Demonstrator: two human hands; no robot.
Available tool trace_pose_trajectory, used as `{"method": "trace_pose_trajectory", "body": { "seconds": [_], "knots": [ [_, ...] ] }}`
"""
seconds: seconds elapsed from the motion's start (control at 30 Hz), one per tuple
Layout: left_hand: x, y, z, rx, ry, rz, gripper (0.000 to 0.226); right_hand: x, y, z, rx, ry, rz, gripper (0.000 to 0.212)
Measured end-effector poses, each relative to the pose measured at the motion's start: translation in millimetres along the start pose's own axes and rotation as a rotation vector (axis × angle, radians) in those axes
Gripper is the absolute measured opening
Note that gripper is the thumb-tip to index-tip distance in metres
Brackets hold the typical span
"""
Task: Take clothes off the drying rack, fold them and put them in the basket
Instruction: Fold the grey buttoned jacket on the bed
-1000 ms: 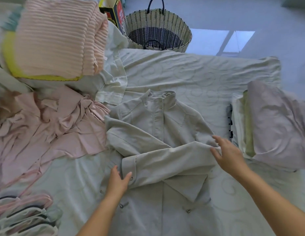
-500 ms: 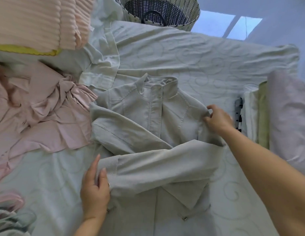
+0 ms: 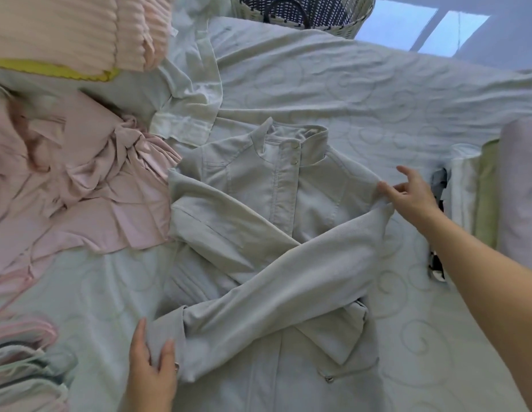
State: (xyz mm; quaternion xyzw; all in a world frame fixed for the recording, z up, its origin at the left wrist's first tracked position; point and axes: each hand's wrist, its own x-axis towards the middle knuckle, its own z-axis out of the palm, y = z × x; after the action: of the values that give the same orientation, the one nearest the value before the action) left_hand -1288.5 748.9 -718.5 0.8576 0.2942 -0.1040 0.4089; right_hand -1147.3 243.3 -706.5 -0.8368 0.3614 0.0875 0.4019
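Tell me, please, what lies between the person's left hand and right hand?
In the head view, the folded sleeve of the jacket stretches across its front, from left hand to right hand.

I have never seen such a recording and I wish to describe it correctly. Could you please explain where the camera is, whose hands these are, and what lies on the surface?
There is no machine here: a person works with two bare hands. The one picture comes from a camera worn on the person's head, looking forward and down.

A pale grey-green jacket lies face up on a light quilted cover, with both sleeves folded across its front. The left hand rests with straight fingers at the cuff of the upper sleeve. The right hand touches the jacket's shoulder; whether it pinches the cloth is unclear.

Around the jacket are a crumpled pink garment on the left, a folded pink ribbed pile above that, folded laundry at the right edge, and a woven basket at the top.
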Motion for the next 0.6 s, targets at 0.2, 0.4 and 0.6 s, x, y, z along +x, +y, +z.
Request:
{"method": "trace_pose_trajectory", "body": {
  "seconds": [0.2,0.4,0.6],
  "knots": [
    [-9.4,27.0,-5.8,0.054,0.129,0.129,0.068,-6.7,-1.1,0.3,-0.092,0.146,0.066,0.056],
    [7.4,42.4,1.0,0.467,0.013,0.459,0.07,-19.1,8.9,11.3,-0.471,0.245,-0.916,0.047],
    [44.6,64.9,47.0,0.785,-0.395,0.805,0.065,-12.8,30.4,15.9,-0.819,-0.019,-1.314,0.056]
  ]
}}
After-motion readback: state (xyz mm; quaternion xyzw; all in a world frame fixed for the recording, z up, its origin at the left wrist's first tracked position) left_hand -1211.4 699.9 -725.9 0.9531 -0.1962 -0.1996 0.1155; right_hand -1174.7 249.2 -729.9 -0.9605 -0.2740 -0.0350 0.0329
